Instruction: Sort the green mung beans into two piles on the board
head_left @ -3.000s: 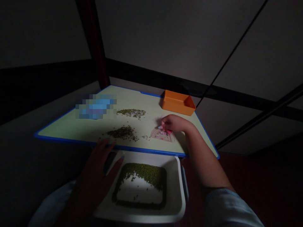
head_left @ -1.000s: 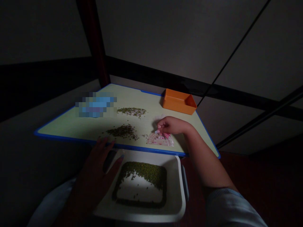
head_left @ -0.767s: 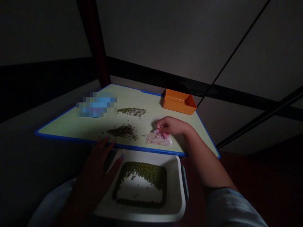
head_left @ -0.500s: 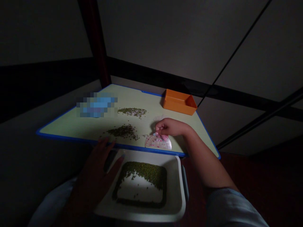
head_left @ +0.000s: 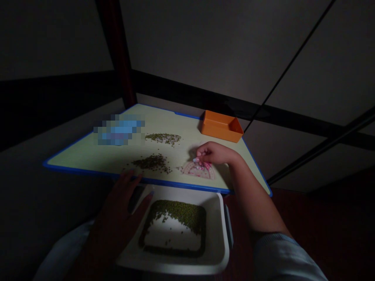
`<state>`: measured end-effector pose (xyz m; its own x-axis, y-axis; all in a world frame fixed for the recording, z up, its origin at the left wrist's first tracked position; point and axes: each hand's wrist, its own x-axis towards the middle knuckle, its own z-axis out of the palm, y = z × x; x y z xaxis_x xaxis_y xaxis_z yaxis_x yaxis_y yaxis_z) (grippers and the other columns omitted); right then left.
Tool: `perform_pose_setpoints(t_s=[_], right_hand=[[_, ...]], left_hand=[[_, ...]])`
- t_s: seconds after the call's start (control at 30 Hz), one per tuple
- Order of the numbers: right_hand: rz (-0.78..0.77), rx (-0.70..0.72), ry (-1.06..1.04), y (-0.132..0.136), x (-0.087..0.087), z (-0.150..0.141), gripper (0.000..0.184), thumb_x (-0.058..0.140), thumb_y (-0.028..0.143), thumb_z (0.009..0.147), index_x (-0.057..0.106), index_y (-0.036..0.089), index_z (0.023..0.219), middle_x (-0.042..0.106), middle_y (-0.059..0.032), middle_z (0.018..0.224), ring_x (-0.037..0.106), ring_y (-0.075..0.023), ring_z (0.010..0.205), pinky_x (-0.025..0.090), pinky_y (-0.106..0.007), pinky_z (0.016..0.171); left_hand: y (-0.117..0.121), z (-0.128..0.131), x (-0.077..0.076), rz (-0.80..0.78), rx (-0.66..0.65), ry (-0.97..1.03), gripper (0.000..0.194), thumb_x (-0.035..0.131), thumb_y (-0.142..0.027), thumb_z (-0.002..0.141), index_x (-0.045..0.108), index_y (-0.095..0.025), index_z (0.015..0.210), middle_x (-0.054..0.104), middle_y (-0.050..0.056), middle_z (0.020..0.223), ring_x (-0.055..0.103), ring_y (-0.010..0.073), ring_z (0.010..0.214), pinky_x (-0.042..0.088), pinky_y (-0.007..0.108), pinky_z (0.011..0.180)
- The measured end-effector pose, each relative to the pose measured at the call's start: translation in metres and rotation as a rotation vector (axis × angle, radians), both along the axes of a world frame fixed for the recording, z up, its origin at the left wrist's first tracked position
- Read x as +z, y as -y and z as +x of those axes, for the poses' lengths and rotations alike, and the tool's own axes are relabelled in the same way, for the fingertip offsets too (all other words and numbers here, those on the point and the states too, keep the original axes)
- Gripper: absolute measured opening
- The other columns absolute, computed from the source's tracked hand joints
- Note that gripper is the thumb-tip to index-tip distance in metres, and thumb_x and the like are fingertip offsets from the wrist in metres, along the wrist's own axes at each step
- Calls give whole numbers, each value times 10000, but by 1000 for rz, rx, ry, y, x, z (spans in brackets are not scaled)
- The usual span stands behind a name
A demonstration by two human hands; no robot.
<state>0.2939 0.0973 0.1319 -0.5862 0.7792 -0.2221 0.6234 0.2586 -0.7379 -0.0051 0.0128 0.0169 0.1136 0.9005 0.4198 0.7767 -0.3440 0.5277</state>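
Note:
My right hand (head_left: 209,153) pinches the curved edge of a clear pink protractor (head_left: 199,171), just over the tabletop; whether its lower edge touches the table I cannot tell. To its left lies a pile of dark beans (head_left: 154,163), with a few strays near the protractor. Farther back is a second, greener patch of beans (head_left: 164,138). My left hand (head_left: 120,210) is in shadow with fingers apart, its fingertips by the table's front edge and its thumb over the left rim of a white basin (head_left: 216,234). Small green beans (head_left: 184,212) line the basin's bottom.
The pale table (head_left: 187,125) has a blue edge. An orange box (head_left: 222,132) stands at its back right corner. A blurred-out blue item (head_left: 120,130) lies at the left. Behind rises a wall (head_left: 205,47) with a dark band.
My right hand has moved slightly away from me and to the right, carrying the protractor with it. My left hand and the basin have stayed put.

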Motion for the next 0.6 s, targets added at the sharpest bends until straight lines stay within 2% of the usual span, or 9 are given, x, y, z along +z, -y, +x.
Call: perform_pose_setpoints(t_s=[0.13,0.23,0.4,0.6], right_hand=[[46,-14,67,-1,2,5,144,532,230,793,573,143,686,573,20,569,463,-81,509,351,-225,543],[64,-21,107,-1,3,6,126,524,209,783,580,144,691,573,24,574,458,-77,513,347,-224,550],[79,-36,73,-1,1,3,96,507,148,759,575,146,692,585,20,586,485,-81,528,363,-224,562],[-10,27,-1,0,-1,-2,160,534,255,810,562,150,693,587,26,568,500,-86,519,364,-228,549]], left_hand=[[0,-1,1,-9,-7,1,661,395,-603,829,500,-137,1286,412,157,1469,322,268,1395,297,513,1126],[-1,-1,1,-14,-7,10,638,397,-605,827,496,-174,1288,406,136,1478,318,263,1398,298,521,1123],[0,0,0,-11,7,27,608,400,-599,827,493,-216,1291,430,109,1465,323,255,1395,301,510,1125],[1,2,2,-11,9,25,665,389,-620,823,515,-146,1272,436,149,1453,337,266,1388,300,512,1125]])
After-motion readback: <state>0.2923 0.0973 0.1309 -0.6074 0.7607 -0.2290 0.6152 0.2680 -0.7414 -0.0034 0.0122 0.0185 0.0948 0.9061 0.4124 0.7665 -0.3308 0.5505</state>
